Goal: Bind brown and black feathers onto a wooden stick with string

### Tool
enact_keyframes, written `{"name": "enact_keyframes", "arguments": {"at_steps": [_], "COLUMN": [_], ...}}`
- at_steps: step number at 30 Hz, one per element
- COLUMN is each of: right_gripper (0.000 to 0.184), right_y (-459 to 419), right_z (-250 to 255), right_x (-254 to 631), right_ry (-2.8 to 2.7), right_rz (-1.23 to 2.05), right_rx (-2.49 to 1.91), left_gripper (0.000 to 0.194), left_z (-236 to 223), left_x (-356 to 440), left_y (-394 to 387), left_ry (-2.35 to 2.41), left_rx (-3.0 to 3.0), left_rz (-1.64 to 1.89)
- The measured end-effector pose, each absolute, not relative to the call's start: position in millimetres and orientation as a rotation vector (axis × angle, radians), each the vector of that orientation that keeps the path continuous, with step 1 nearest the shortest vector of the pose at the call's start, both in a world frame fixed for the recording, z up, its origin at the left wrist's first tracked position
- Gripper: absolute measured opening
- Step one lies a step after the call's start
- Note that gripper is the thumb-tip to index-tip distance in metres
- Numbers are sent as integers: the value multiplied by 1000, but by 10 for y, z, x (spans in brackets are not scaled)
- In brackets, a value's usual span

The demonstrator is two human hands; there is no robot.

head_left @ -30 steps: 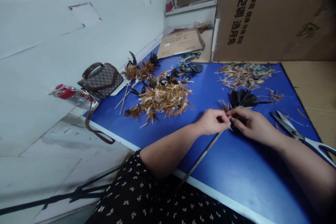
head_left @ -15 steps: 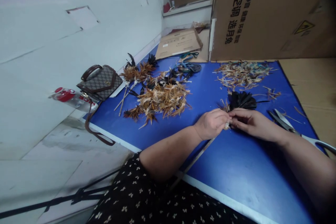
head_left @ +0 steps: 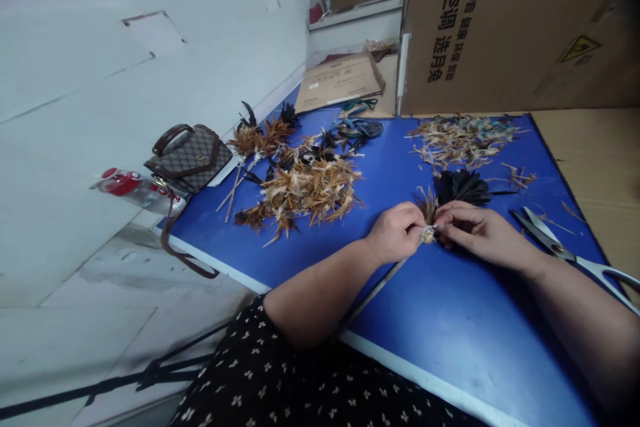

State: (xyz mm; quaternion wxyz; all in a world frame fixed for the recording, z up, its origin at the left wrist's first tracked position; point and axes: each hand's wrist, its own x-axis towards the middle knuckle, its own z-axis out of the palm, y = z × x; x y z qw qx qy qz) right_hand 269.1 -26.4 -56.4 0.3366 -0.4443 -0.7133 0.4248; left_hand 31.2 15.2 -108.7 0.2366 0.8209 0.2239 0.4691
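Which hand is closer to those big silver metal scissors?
Right. The right hand is to the left of the silver metal scissors; the left hand is farther left, beyond it.

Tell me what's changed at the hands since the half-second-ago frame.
Left hand shifted slightly left, opening a small gap from the right hand. The pale feather base now shows between them, with what looks like a pale strand pinched across. No clear release or new hold.

Unchanged: black feathers, scissors, brown feather pile, bag.
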Motion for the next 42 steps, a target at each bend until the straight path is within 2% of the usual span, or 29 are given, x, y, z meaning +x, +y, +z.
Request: {"name": "enact_keyframes", "arguments": {"at_steps": [5, 10, 14, 17, 22, 24, 29, 35, 42], "right_gripper": [49, 37, 30, 35, 41, 42, 45, 45, 52], "right_y": [-251, -269, -350, -414, -460, -446, -394, -399, -415], "right_z": [-539, -490, -422, -416, -485, -509, -562, -606, -586], "right_x": [2731, 2724, 2624, 2539, 2475, 2475, 2482, 2502, 2468], "right_ry": [-1967, -2066, -2048, -1997, -1749, -1667, -1558, -1557, -1408], "right_rz": [1000, 815, 792, 894, 1442, 1545, 1553, 1503, 1520], "right_rx": [-1153, -1107, -1036, -1023, -1058, -1018, -990, -1028, -1055], "left_gripper": [24, 26, 24, 23, 27, 23, 17, 38, 48], "left_z": [-1071, -988, -968, -956, -916, -908, -909, -893, -784], "left_x": [258, 228, 240, 249, 242, 236, 262, 377, 429], "left_y": [177, 187, 155, 125, 132, 156, 164, 65, -42], "left_ry": [777, 916, 946, 978, 945, 929, 806, 693, 646], "left_rx": [2157, 2100, 2115, 2129, 2112, 2018, 1397, 919, 697], "left_rz": [1085, 940, 902, 892, 868, 876, 853, 885, 857]}}
